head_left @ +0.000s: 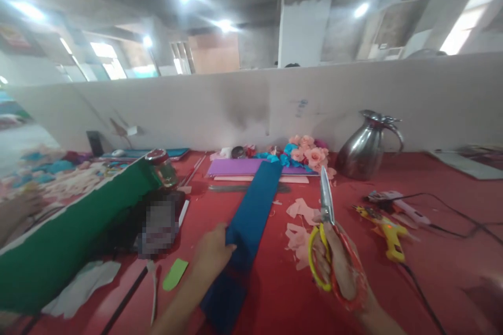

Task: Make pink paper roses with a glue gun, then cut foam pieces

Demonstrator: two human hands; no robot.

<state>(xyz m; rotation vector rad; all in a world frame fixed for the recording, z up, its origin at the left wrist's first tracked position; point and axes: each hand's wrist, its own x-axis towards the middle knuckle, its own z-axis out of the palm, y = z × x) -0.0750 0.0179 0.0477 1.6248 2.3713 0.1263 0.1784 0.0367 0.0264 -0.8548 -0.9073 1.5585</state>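
Observation:
My left hand (pixel 212 254) grips the edge of a long blue strip (pixel 251 209), which looks like folded crepe paper, with the thumb on top. The strip's far end overlaps a purple stack (pixel 239 167), and its near end runs toward me. In my right hand (pixel 346 267) is a pair of scissors (pixel 326 196), one handle loop yellow and the other red. Their blades point up and away from me and look closed, apart from the strip. Pale pink paper scraps (pixel 298 241) lie between the strip and the scissors.
Right of the scissors lie a yellow glue gun (pixel 393 238) and a pink one (pixel 411 209) with cords. Behind stand a metal jug (pixel 363 146) and paper roses (pixel 308 154). A green divider (pixel 90 225), a glass jar (pixel 163 167) and a green scrap (pixel 175 274) are on the left.

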